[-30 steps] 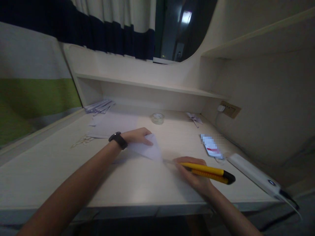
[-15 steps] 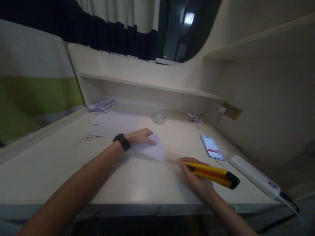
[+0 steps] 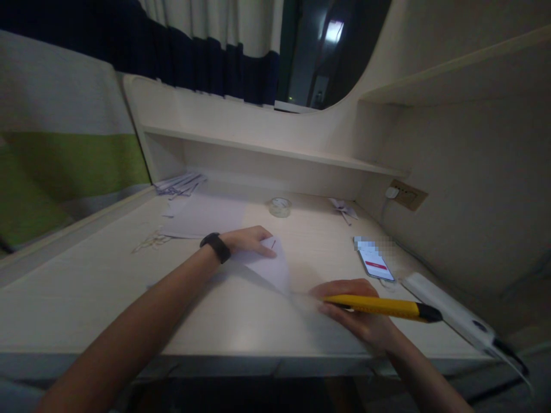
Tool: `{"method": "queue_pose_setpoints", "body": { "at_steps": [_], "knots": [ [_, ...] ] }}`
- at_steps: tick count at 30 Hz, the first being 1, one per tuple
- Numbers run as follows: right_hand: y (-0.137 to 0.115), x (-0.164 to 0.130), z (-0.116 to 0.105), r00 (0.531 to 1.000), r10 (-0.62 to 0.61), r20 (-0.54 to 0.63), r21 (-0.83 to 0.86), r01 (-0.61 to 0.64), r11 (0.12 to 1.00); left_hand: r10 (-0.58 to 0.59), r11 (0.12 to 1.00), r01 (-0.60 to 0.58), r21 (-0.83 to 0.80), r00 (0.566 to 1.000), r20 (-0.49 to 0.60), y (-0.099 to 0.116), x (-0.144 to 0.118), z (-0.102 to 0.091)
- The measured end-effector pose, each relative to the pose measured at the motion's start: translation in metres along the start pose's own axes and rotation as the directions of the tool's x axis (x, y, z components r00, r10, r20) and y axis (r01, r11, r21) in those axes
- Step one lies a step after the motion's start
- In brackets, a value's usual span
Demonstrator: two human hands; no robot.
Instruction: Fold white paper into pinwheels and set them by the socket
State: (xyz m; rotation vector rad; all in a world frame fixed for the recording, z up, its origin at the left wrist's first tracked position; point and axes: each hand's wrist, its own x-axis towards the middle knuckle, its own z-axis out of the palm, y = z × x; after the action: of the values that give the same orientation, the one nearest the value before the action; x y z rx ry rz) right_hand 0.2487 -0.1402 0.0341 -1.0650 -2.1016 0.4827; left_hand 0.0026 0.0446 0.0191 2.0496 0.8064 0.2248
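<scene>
The right hand [image 3: 357, 321], clenched on a yellow utility knife [image 3: 383, 308], has drawn back from the folded white paper [image 3: 271, 267] since a second ago, its handle now flatter. The left hand [image 3: 249, 240] pins the matte paper mid-desk [image 3: 86, 298], toward the front edge.

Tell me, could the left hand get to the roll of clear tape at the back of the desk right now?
Probably yes. The left hand presses the folded paper, and bare desk lies between it and the tape roll; it would have to let the paper go.
</scene>
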Motion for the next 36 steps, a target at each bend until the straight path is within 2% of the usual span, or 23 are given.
{"method": "queue_pose_setpoints", "body": {
  "at_steps": [3, 5, 7, 9, 12, 15, 18, 20, 24, 26, 28, 31, 33, 36],
  "knots": [
    [0.004, -0.001, 0.003, 0.998, 0.068, -0.018, 0.031, -0.067, 0.997, 0.021, 0.999, -0.020, -0.029, 1.000, 0.017, 0.002, -0.002, 0.000],
    [0.008, -0.003, 0.010, 0.975, 0.186, -0.126, 0.035, -0.183, 0.983, 0.030, 0.999, -0.031, -0.019, 0.999, -0.020, 0.003, -0.002, 0.000],
    [0.010, -0.005, 0.018, 0.910, 0.319, -0.266, 0.054, -0.316, 0.947, 0.024, 1.000, -0.025, -0.007, 0.998, -0.056, 0.003, -0.002, 0.000],
    [0.010, -0.007, 0.024, 0.842, 0.410, -0.350, 0.091, -0.405, 0.910, 0.001, 1.000, -0.001, 0.000, 0.998, -0.071, 0.002, -0.001, -0.001],
    [0.010, -0.010, 0.024, 0.795, 0.440, -0.418, 0.174, -0.406, 0.897, -0.019, 1.000, 0.020, 0.019, 0.997, -0.078, -0.001, 0.002, 0.000],
    [0.016, -0.011, 0.018, 0.803, 0.395, -0.447, 0.253, -0.310, 0.917, -0.002, 0.999, 0.005, 0.040, 0.998, -0.055, -0.003, 0.002, 0.000],
    [0.024, -0.009, 0.013, 0.825, 0.359, -0.436, 0.382, -0.192, 0.904, 0.030, 0.999, -0.032, 0.034, 0.999, 0.044, -0.002, 0.001, 0.000],
    [0.028, -0.004, 0.011, 0.844, 0.376, -0.383, 0.497, -0.154, 0.854, 0.066, 0.996, -0.073, 0.055, 0.991, 0.114, 0.001, 0.002, -0.001],
    [0.030, 0.014, 0.009, 0.920, 0.377, -0.102, 0.649, -0.226, 0.727, 0.104, 0.975, -0.145, 0.168, 0.967, 0.232, 0.012, 0.012, -0.003],
    [0.033, 0.022, 0.008, 0.934, 0.356, 0.017, 0.659, -0.278, 0.699, 0.090, 0.965, -0.160, 0.207, 0.945, 0.315, 0.021, 0.021, 0.000],
    [0.038, 0.027, 0.008, 0.937, 0.340, 0.076, 0.657, -0.304, 0.690, 0.068, 0.938, -0.189, 0.291, 0.922, 0.380, 0.031, 0.030, 0.006],
    [0.048, 0.026, 0.008, 0.943, 0.322, 0.082, 0.651, -0.295, 0.699, 0.042, 0.834, -0.247, 0.494, 0.920, 0.391, 0.044, 0.041, 0.020],
    [0.053, 0.022, 0.007, 0.944, 0.324, 0.066, 0.668, -0.283, 0.688, 0.067, 0.777, -0.294, 0.556, 0.918, 0.392, 0.050, 0.044, 0.028],
    [0.060, 0.016, 0.004, 0.932, 0.363, 0.025, 0.734, -0.263, 0.626, 0.235, 0.756, -0.392, 0.524, 0.910, 0.342, 0.053, 0.037, 0.032]
  ]
}}
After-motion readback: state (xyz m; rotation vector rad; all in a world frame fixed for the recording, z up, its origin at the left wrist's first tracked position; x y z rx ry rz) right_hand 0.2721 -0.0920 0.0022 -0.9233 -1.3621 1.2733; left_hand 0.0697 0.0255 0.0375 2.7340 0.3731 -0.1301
